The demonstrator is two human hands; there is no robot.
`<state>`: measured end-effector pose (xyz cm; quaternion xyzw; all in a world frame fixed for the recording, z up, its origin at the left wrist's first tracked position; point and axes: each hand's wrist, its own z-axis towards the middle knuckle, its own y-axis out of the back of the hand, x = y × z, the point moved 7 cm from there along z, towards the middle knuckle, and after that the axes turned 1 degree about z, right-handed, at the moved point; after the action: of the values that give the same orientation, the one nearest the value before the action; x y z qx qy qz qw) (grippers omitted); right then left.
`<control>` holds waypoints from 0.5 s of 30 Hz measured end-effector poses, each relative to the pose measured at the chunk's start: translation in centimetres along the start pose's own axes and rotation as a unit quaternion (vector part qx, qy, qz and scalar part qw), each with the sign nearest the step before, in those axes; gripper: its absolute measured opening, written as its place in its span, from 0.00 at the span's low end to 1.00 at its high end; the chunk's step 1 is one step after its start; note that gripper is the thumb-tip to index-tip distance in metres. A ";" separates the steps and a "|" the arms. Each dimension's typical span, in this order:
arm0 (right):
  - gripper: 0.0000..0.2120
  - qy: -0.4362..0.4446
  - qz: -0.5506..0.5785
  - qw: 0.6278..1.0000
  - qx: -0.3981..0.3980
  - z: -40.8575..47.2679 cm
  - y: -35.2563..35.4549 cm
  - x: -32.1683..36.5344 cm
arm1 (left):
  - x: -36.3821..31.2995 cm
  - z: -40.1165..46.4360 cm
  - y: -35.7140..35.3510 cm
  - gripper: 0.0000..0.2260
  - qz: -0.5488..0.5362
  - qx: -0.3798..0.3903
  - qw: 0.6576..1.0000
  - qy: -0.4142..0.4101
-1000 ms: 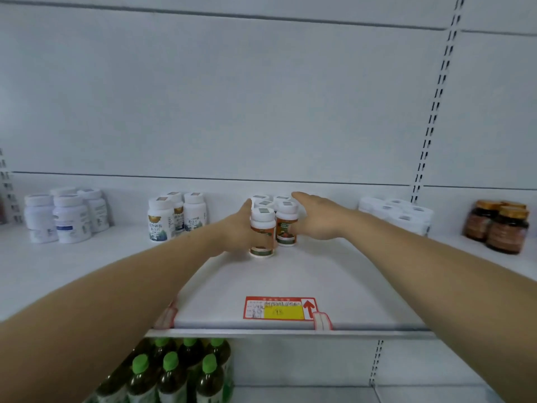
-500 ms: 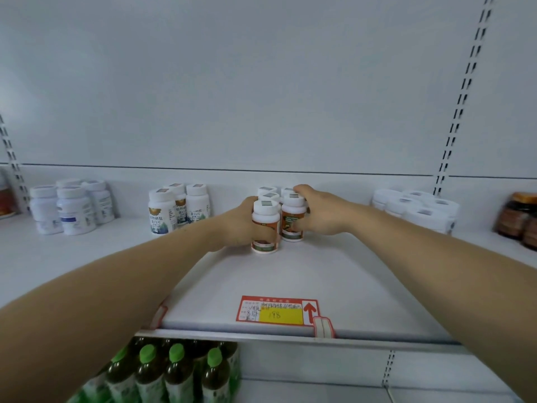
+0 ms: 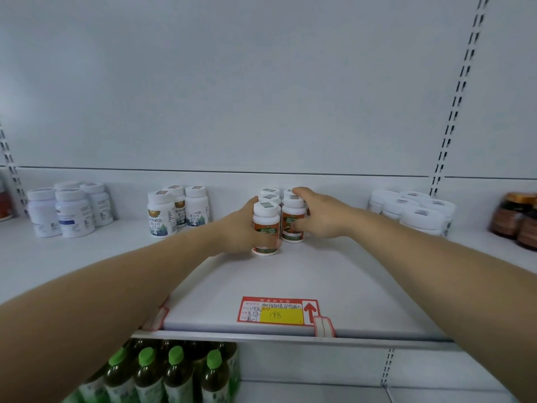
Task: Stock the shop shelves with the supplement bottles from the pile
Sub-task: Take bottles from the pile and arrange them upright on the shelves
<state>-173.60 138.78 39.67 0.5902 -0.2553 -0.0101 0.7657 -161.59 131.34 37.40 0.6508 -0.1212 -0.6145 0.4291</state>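
Several white-capped supplement bottles with orange-red labels stand in two rows at the back middle of the white shelf. My left hand grips the front left bottle, thumb across its label. My right hand holds the front right bottle, thumb on the label and fingers curled over the cap behind it. Both bottles stand upright on the shelf, touching each other.
Other bottle groups stand along the back: white ones far left, white ones with green-blue labels, low white jars to the right, brown jars far right. A red and yellow price tag marks the shelf front. Green-capped drink bottles stand on the shelf below.
Both hands stay on the front two bottles. The left bottle has settled a little nearer the right one; the camera has shifted slightly to the left.
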 end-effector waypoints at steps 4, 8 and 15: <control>0.35 -0.017 0.004 1.000 -0.003 0.0 -0.2 0.0 | 0.0 0.0 0.0 0.37 0.022 -0.003 1.000 0.002; 0.35 -0.026 0.002 1.000 -0.001 0.1 -0.3 0.0 | -0.1 0.2 0.0 0.29 0.033 -0.002 0.999 -0.003; 0.38 -0.023 -0.012 1.000 -0.002 -0.6 0.4 0.8 | 0.6 -0.2 0.6 0.41 0.055 0.002 0.997 0.045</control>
<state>-172.76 139.15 40.21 0.5915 -0.2657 -0.0336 0.7605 -161.08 130.66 37.41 0.6706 -0.1388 -0.5599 0.4665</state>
